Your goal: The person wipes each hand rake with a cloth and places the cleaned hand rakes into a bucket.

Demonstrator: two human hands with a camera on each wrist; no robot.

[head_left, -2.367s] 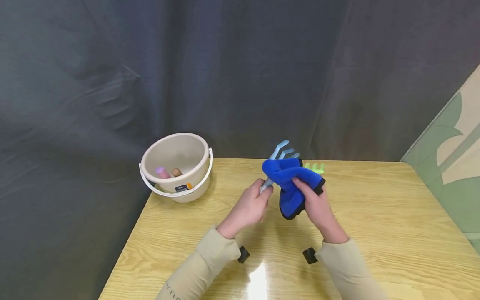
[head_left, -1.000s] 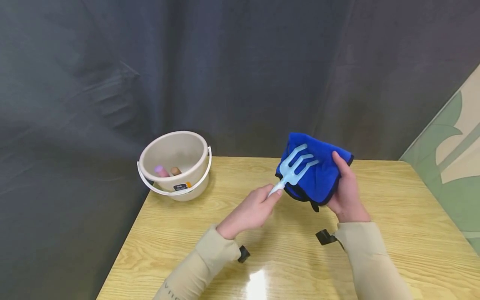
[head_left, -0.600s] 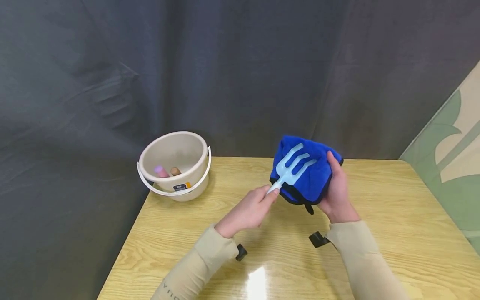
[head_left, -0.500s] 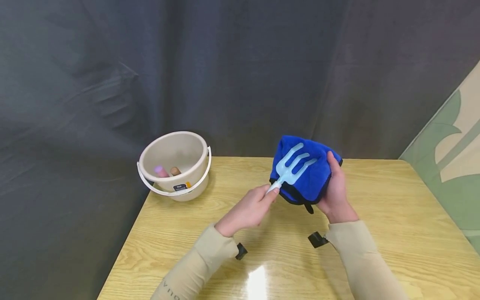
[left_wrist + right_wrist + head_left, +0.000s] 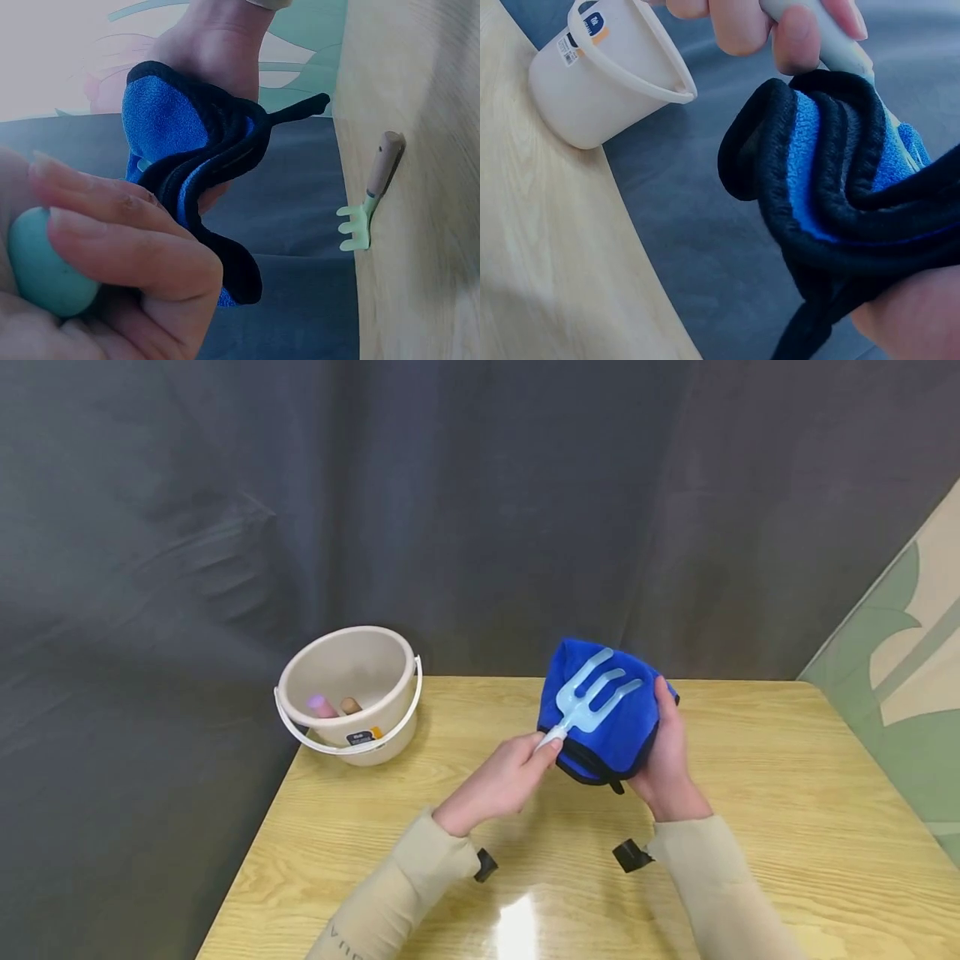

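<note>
My left hand (image 5: 536, 752) grips the pale handle of a light blue toy rake (image 5: 592, 697), its tines pointing up and away. Behind the tines, my right hand (image 5: 663, 747) holds a folded blue cloth (image 5: 611, 743) with black trim, pressed against the rake's head. In the left wrist view my fingers (image 5: 127, 251) curl round the teal handle end (image 5: 41, 266) in front of the blue cloth (image 5: 169, 124). The right wrist view shows the cloth's layered edge (image 5: 832, 172) and the rake's handle (image 5: 832, 49) above it.
A beige bucket (image 5: 348, 693) with a white bail stands at the far left corner of the wooden table (image 5: 787, 793), with a purple and a brown handle tip inside. A small green rake with a wooden handle (image 5: 367, 206) lies on the table beyond the cloth. A dark curtain hangs behind.
The cloth, earlier draped over the rake's neck, now sits behind the tines. Over the last second the right hand bunched it smaller and brought it slightly left and down.
</note>
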